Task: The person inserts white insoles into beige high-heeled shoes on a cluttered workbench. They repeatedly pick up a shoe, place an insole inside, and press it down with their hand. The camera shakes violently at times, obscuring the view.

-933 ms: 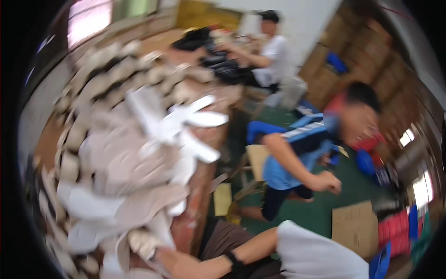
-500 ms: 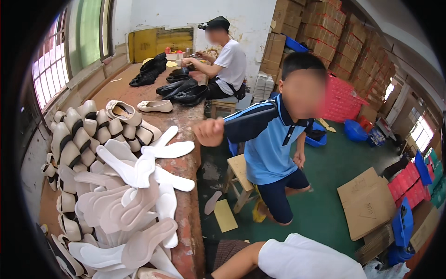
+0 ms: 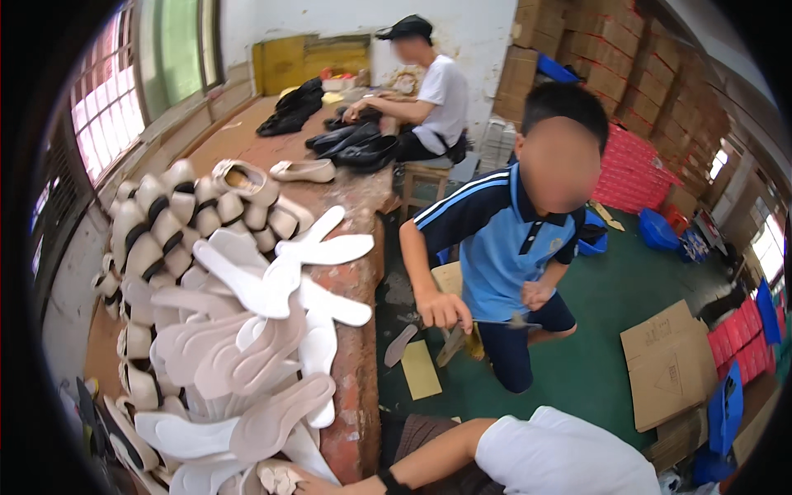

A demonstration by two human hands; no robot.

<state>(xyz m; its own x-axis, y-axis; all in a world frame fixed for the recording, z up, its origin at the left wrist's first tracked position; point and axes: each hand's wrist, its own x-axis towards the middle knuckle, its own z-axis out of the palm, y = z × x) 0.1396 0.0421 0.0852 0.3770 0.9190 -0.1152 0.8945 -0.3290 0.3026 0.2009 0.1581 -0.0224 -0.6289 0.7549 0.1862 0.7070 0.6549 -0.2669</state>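
Note:
At the lower edge my right hand (image 3: pixel 320 486), with a black band at the wrist, is closed on a cream shoe (image 3: pixel 276 476) with a ruffled bow; the frame cuts off part of both. My left hand is out of view. Just beyond lies a loose heap of white and beige insoles (image 3: pixel 280 412) on the worn table (image 3: pixel 355 330). Behind the heap, cream shoes (image 3: pixel 153 223) with dark bands stand packed in rows. Two more cream flats, one a bow shoe (image 3: pixel 246 181) and one a plain flat (image 3: pixel 303 171), sit at their far end.
A person in a blue polo shirt (image 3: pixel 507 256) stands close by at the table's right. Farther back, a seated person in a white shirt (image 3: pixel 437 95) handles black shoes (image 3: pixel 355 148). Cardboard (image 3: pixel 668 363), a yellow sheet (image 3: pixel 421 369) and blue tubs (image 3: pixel 657 228) lie on the green floor.
My right hand and the cream shoe have come into view at the lower edge. The blue-shirted person has lowered the arm stretched toward the table. The whole view has shifted slightly.

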